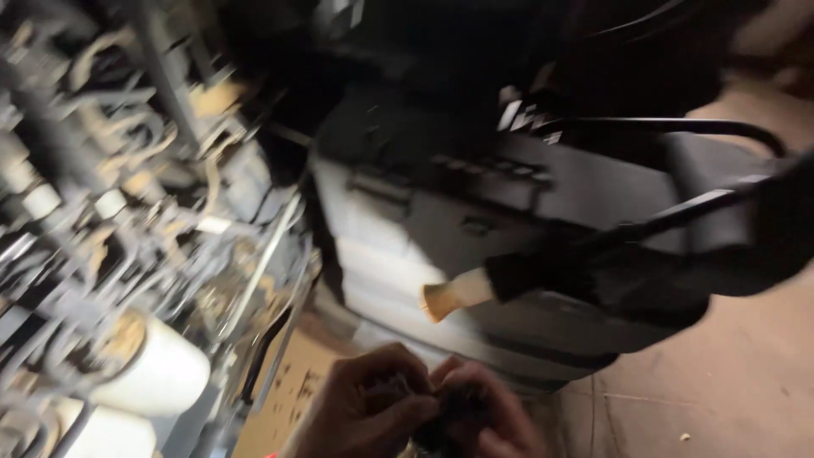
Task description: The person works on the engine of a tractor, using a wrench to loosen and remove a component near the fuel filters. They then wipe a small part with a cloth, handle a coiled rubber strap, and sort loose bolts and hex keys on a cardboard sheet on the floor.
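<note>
Both our hands meet at the bottom edge of the view, fingers curled in around a small dark thing (454, 407) pinched between them. Our left hand (365, 407) closes on it from one side, our right hand (492, 416) from the other; blur hides what the thing is. Above them stands a grey machine housing (407, 237) with a pale bobbin tip (449, 297) jutting out. Two white spools (153, 373) sit on the cluttered frame (110, 195) to the left.
</note>
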